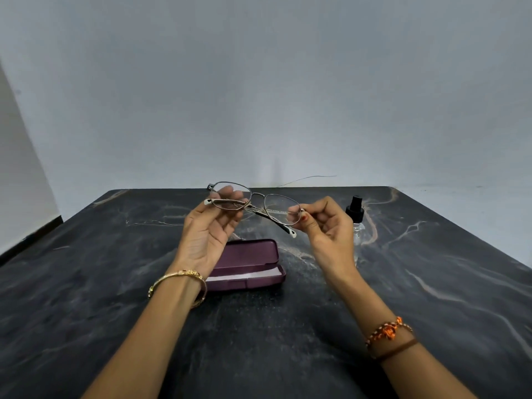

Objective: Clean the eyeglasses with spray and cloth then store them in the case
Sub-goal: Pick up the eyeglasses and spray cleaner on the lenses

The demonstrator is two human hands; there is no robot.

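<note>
I see both hands raising metal-framed eyeglasses (254,204) above the dark marble table (431,283). The left hand (208,231) pinches one lens rim; the right hand (324,226) pinches the other. The open maroon case (253,264) is half hidden by the left wrist. The spray bottle (356,223) is partly hidden behind the right hand.

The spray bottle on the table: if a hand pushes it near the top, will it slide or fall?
The spray bottle stands upright, tall and narrow, so it would probably tip. Its clear body looks nearly empty, so likely light. Fallen, its round shape might roll.
</note>
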